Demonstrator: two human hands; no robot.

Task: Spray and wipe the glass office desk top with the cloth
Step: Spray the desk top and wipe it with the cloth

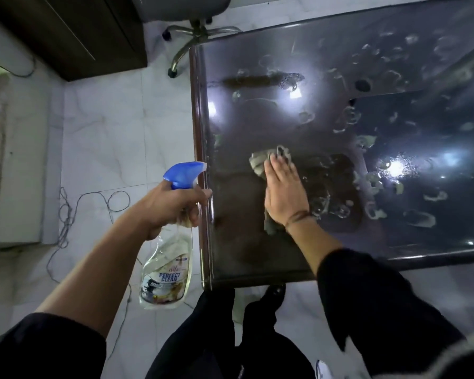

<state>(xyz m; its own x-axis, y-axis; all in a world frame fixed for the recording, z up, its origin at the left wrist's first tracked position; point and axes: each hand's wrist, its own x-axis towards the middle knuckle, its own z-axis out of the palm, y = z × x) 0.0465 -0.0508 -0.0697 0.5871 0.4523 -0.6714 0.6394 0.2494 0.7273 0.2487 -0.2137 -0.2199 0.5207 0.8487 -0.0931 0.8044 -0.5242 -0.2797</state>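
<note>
A pale marble-patterned tile floor [101,138] surrounds a dark glass office desk top [257,255], which fills the right of the head view and reflects bright ceiling lights. Foamy rings and smears of spray [419,217] dot the glass, mostly to the right of and beyond the right hand.

The right hand [285,195] lies flat on the glass near the desk's left edge, fingers straight and together, pressing down on a crumpled grey-beige cloth [260,162]. The cloth pokes out past the fingertips and also shows beneath the heel of the palm. A thin band circles that wrist, and a black sleeve covers the forearm.

The left hand [173,206] hovers just off the desk's left edge, over the floor, with its fingers wrapped around the neck of a clear plastic spray bottle with a blue trigger head [164,272]. The nozzle points toward the desk, and the bottle body hangs below the hand.

Beyond both hands, at the desk's far corner, stands the metal star base of a swivel chair [195,36]. Left of the left hand, thin grey cables [66,214] loop across the tiles beside a dark wooden cabinet [74,31].
</note>
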